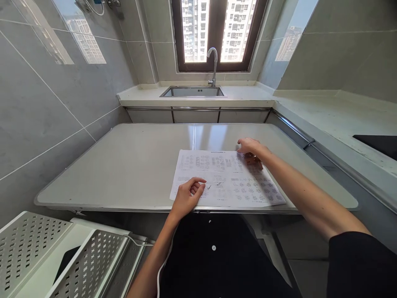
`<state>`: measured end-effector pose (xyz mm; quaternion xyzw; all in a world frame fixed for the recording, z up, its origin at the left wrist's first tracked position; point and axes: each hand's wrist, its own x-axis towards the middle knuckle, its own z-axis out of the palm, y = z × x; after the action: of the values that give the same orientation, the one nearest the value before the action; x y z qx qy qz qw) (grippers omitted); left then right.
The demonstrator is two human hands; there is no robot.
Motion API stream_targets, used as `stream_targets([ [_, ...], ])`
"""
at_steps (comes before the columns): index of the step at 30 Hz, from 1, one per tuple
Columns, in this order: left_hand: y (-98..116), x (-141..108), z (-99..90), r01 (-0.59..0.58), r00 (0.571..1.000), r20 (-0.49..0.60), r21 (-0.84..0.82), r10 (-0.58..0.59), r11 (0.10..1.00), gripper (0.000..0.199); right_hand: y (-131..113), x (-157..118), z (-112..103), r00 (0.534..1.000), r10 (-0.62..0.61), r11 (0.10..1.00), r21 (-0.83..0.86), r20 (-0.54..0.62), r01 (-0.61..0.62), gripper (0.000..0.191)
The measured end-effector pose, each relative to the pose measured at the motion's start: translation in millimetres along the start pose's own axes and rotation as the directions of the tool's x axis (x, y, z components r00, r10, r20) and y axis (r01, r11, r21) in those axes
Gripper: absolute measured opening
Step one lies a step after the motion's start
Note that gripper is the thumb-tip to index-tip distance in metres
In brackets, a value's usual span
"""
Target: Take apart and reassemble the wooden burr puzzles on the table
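Note:
A large white printed sheet (217, 171), covered in small figures and faint lines of text, lies on the folding table near its front edge. Two handwritten check marks show around its middle. My left hand (190, 193) rests on the sheet's lower left, fingers curled loosely in and thumb near the index finger, with nothing seen in it. Over the sheet's top right edge is my right hand (249, 147), its fingers bent and drawn together. What these fingers hold, if anything, is hidden; the area under the palm is in shadow.
The light folding table (139, 161) has a centre seam. Behind it are a counter with a steel sink (192, 92), a faucet (213, 66) and a window. A metal rail (341, 165) runs along the right counter. White perforated racks (93, 260) stand at lower left, with a white cable.

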<state>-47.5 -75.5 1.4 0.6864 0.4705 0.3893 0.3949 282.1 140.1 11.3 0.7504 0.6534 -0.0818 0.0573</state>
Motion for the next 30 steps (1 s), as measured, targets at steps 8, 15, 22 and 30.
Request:
stream_targets([
  [8, -2, 0, 0.9, -0.023, 1.0, -0.012, -0.012, 0.023, 1.0, 0.028, -9, 3, 14, 0.995, 0.093, 0.993, -0.071, 0.019, -0.092, 0.037],
  [15, -1, -1, 0.5, -0.014, 1.0, -0.008, 0.001, 0.014, 1.0, 0.032, -16, -3, 11, 0.995, 0.099, 0.993, -0.059, 0.002, -0.099, 0.033],
  [22, -1, -1, 0.2, -0.018, 1.0, -0.005, 0.002, 0.018, 1.0, 0.027, -34, -20, -7, 0.994, 0.044, 0.999, 0.013, -0.104, -0.043, 0.022],
  [30, -2, 0, 0.8, -0.026, 1.0, -0.002, 0.005, 0.026, 1.0, 0.027, -75, -75, -6, 0.957, -0.131, 0.954, 0.23, -0.258, 0.193, 0.025],
])
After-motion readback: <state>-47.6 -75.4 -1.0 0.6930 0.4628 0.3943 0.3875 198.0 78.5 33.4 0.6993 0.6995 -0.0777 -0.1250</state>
